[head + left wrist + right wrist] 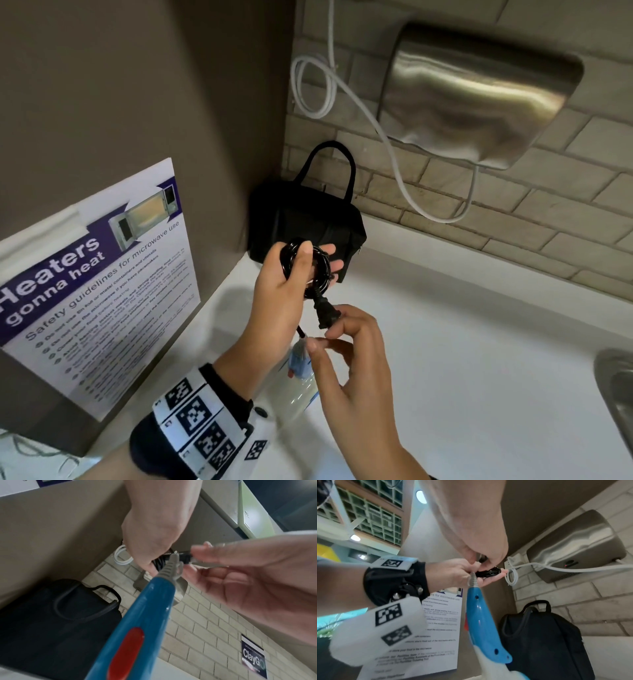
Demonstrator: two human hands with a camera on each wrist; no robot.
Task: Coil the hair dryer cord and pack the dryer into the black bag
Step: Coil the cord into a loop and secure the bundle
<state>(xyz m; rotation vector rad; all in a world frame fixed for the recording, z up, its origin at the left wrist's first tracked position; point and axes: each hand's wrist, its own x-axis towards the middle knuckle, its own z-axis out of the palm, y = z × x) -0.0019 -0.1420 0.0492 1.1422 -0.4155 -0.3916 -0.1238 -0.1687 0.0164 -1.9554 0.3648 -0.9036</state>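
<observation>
My left hand (308,262) grips a small coil of black cord (320,274) just in front of the black bag (308,219), which stands in the corner of the white counter with its handles up. The cord's plug (327,313) sticks out below the coil, and my right hand (329,330) pinches it between thumb and fingers. The blue and white hair dryer (298,365) hangs by its grey cord sleeve under my left hand, mostly hidden by both hands. In the wrist views the dryer handle (142,622) (481,622) points up at the coil (488,572), beside the bag (51,622) (547,642).
A steel hand dryer (479,96) is fixed to the brick wall above the counter, with a looped white cable (315,89) hanging left of it. A microwave-safety poster (102,274) covers the brown panel on the left. A sink rim (616,394) shows at the right edge.
</observation>
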